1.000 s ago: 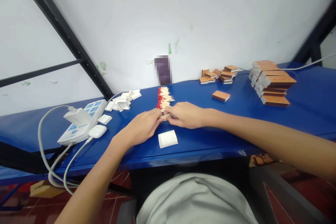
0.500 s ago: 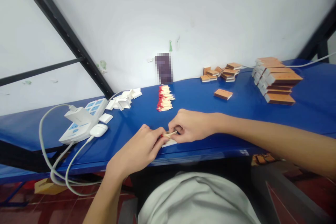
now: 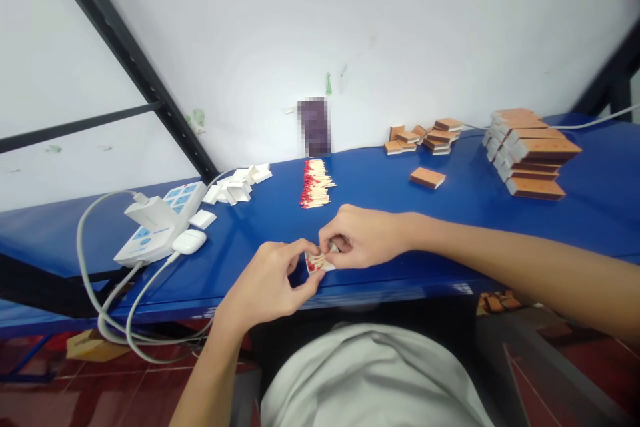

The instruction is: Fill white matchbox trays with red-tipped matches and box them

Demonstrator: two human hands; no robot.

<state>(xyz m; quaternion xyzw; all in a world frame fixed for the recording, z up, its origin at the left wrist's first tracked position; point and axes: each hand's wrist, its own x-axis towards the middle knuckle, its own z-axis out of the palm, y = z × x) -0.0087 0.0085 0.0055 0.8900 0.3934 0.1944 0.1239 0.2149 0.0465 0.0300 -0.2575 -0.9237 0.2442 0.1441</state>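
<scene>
Near the blue table's front edge, a small white matchbox tray (image 3: 329, 268) holds several red-tipped matches (image 3: 317, 259). My left hand (image 3: 273, 277) grips the tray's left end, thumb on the near side and fingers on the far side. Over the right half of the tray, my right hand (image 3: 357, 237) is curled with its fingertips pinched on the matches' pale ends, covering part of them. Beyond my hands lies a heap of loose matches (image 3: 316, 184), heads to the left. A closed brown matchbox (image 3: 427, 178) lies to the right of that heap.
Left, a power strip (image 3: 165, 223) carries a charger (image 3: 153, 213), a white earbud case (image 3: 189, 241) and cables. White empty trays (image 3: 240, 185) pile behind it. Brown matchboxes stand stacked (image 3: 537, 153) at right and loosely piled (image 3: 440, 137) near the wall.
The matches held between both hands have come down into the tray. My left thumb and fingers have spread apart around the tray's end. My right hand stays nearly in place.
</scene>
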